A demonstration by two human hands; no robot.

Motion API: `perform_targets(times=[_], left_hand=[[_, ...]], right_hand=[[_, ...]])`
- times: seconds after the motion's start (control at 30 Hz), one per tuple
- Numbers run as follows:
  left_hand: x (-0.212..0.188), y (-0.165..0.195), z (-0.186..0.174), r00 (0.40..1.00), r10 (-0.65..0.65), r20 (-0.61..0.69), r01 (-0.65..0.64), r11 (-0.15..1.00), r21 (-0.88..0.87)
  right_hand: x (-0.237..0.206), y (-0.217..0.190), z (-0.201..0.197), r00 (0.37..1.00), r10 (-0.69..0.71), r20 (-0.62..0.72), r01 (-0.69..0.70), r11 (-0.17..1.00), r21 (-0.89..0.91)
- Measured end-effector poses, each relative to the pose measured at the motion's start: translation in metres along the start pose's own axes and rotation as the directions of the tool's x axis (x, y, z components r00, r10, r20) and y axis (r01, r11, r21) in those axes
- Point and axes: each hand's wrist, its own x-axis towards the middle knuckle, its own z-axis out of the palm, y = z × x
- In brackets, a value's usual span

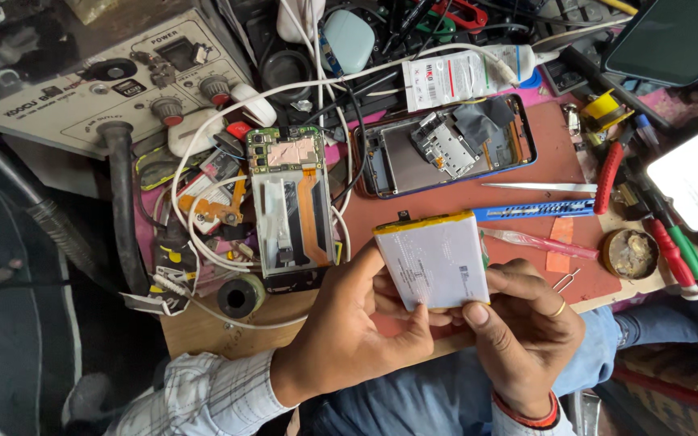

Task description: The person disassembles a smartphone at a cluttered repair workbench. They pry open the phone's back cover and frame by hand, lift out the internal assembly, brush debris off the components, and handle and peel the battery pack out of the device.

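Head view of a phone-repair counter [203, 331]. Both hands hold a flat, pale grey battery pack [432, 260] with yellow-taped edges, raised just above the red work mat [527, 210] and close to the person's body. The left hand [349, 331] cups the pack from below and from its near-left side, thumb pressed along the lower edge; the right hand [527, 323], which wears a ring and a red wristband, pinches the lower right corner between thumb and fingertips. Gripping the pack by its edges keeps its printed face turned up toward the camera and leaves the small connector tab at the top edge free.

Left of the pack lies an opened phone [292, 202] with its circuit board and orange flex cable exposed; its middle bay looks bare. Beyond the pack a second phone frame [446, 145], blue-rimmed and face up, rests on the mat with a loose metal shield inside. The tools lie along the mat's right half, near the right hand: metal tweezers [539, 187], a blue pry tool [535, 211], a red-handled cutter [607, 178] and a small round tin [629, 253]. A white cable [228, 242] loops around the opened phone. A rework station [98, 73] with knobs and a black hose stands at the far left, clear of the mat.
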Motion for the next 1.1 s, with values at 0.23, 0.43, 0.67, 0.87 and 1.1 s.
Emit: perform_targets(times=[0.23,0.43,0.67,0.87,1.1], left_hand=[[-0.001,0.003,0.002,0.998,0.04,-0.057,-0.035,0.997,0.076],[-0.004,-0.002,0.008,0.991,0.109,-0.077,-0.11,0.994,0.001],[-0.007,-0.006,0.013,0.99,0.118,-0.075,-0.12,0.993,-0.014],[-0.009,-0.009,0.014,0.986,0.14,-0.085,-0.143,0.99,-0.019],[-0.011,-0.01,0.011,0.977,0.203,-0.07,-0.197,0.977,0.084]], right_hand=[[0.004,-0.006,0.005,0.999,-0.024,0.041,0.023,0.999,0.032],[0.004,-0.009,0.014,1.0,0.013,0.014,-0.014,0.997,0.072],[-0.003,0.0,0.025,0.992,0.035,-0.125,0.001,0.96,0.281],[-0.007,0.0,0.042,0.974,0.087,-0.21,0.007,0.912,0.409],[-0.012,0.0,0.05,0.969,0.105,-0.223,0.013,0.881,0.472]])
